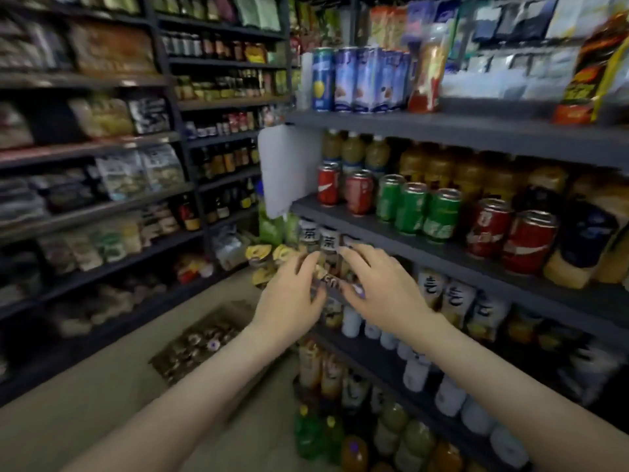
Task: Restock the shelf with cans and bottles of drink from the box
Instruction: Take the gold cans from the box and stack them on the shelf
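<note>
My left hand's point(289, 296) fingers curl round a dark-labelled drink bottle point(328, 279) at the front of the dark grey shelf unit point(442, 255). Blur hides whether my right hand point(384, 287) grips or only steadies it. I'd slide it in upright beside the white-labelled bottles point(326, 241), well above the open cardboard box point(195, 330).

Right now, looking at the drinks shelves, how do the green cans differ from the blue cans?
The green cans are short and stubby; the blue cans are taller and slimmer. The green cans stand in front of bottles; the blue cans stand one level higher. Both sets stand upright in rows.
</note>
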Motion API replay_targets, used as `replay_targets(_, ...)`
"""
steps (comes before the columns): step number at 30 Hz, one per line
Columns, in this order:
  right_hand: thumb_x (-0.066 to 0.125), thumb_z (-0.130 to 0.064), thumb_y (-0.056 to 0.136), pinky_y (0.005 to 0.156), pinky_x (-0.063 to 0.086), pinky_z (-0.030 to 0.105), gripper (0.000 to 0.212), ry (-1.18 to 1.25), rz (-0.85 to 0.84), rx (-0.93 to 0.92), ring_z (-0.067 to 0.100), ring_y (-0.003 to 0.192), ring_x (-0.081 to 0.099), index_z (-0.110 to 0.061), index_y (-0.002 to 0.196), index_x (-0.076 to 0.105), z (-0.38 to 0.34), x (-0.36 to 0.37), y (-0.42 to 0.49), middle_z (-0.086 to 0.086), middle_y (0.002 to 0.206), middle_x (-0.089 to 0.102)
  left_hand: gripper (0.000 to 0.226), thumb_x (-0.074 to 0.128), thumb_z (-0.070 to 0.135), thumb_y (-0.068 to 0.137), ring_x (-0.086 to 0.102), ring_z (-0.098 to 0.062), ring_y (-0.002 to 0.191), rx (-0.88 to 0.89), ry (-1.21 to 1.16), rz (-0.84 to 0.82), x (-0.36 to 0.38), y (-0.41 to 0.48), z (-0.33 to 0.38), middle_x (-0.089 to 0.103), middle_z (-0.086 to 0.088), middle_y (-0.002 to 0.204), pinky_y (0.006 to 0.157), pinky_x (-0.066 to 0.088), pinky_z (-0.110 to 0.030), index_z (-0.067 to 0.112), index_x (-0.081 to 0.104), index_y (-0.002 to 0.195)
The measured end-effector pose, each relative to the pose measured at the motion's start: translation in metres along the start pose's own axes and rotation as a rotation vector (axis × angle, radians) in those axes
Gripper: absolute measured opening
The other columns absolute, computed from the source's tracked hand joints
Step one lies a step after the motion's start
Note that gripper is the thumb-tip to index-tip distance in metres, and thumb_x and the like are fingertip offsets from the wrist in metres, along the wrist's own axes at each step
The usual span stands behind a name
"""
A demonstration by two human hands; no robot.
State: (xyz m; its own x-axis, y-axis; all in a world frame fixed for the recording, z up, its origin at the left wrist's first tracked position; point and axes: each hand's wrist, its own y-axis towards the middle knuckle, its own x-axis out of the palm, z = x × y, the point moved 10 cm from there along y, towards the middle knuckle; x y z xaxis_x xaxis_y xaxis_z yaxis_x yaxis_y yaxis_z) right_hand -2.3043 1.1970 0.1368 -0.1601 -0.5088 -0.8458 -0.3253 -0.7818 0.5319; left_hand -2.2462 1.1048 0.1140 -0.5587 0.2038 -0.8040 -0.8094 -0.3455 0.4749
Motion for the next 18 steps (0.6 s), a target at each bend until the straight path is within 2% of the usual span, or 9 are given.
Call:
replay_targets(3, 0.056, -0.031, 0.091, 0.09, 0.046, 0.038, 0.053, 0.077, -0.122, -0.038, 0.027, 0.119, 0.051, -0.016, 0.14, 0.043, -0.048, 0.071, 0.014, 0.007, 0.132, 0.052, 0.055, 0.05, 0.031, 0.096, 0.042, -0.021, 0.129, -0.142, 0.041, -0.063, -0.001, -0.04, -0.075, 0.038, -0.003, 0.144, 0.099, 0.04, -0.028, 0.017, 0.033, 0.146)
replay_targets(6, 0.052, -0.035, 0.093, 0.089, 0.047, 0.037, 0.052, 0.125, -0.203, -0.076, 0.026, 0.117, 0.051, -0.019, 0.141, 0.041, -0.092, 0.133, 0.039, 0.005, 0.13, 0.051, 0.054, 0.05, 0.032, 0.095, 0.043, -0.022, 0.129, -0.291, 0.063, -0.108, -0.002, -0.073, -0.156, 0.039, -0.004, 0.143, 0.102, 0.04, -0.031, 0.018, 0.034, 0.145)
replay_targets(10, 0.044, -0.039, 0.096, 0.096, 0.041, 0.033, 0.055, 0.164, -0.324, -0.131, 0.021, 0.123, 0.043, -0.023, 0.147, 0.031, -0.153, 0.222, 0.087, 0.001, 0.138, 0.042, 0.054, 0.048, 0.034, 0.094, 0.041, -0.024, 0.13, -0.473, 0.102, -0.184, -0.002, -0.111, -0.275, 0.037, -0.004, 0.147, 0.102, 0.04, -0.034, 0.02, 0.034, 0.145)
replay_targets(18, 0.047, -0.032, 0.096, 0.094, 0.042, 0.037, 0.051, 0.257, -0.495, -0.047, 0.027, 0.119, 0.047, -0.018, 0.144, 0.036, -0.226, 0.368, 0.19, 0.006, 0.131, 0.047, 0.05, 0.045, 0.032, 0.096, 0.048, -0.027, 0.121, -0.704, 0.148, -0.293, -0.035, -0.131, -0.475, 0.043, -0.007, 0.138, 0.093, 0.046, -0.037, 0.02, 0.033, 0.144)
